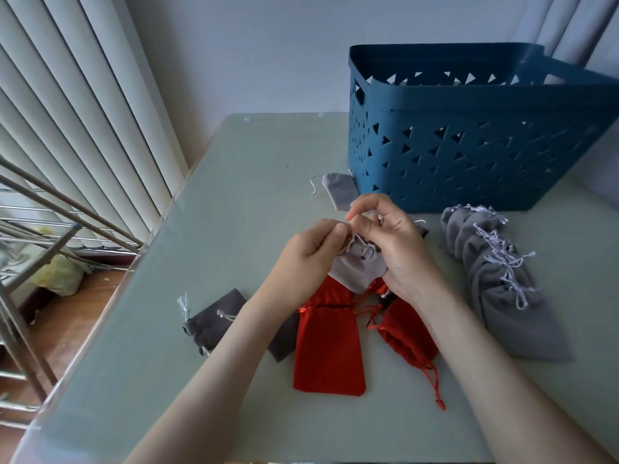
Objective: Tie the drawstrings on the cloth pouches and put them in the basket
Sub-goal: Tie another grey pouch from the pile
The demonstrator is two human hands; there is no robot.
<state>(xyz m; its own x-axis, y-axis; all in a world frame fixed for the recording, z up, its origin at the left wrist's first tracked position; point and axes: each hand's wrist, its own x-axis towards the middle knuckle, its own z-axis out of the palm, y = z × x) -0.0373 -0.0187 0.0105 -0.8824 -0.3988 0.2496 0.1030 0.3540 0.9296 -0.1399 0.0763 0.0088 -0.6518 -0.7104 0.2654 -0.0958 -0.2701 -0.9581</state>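
Head view: left hand (310, 251) and right hand (395, 242) both pinch grey pouch (360, 267) drawstrings; fingers curled

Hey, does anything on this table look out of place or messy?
Nothing spilled or torn. One small grey pouch lies alone at the near left corner of the blue basket, outside it, apart from the neat grey row on the right. The red pouches lie loosely overlapped in the middle.

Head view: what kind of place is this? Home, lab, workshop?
Likely a home room, not a lab: vertical blinds beside the table, a metal rack over a wood floor, and a plastic basket on the table.
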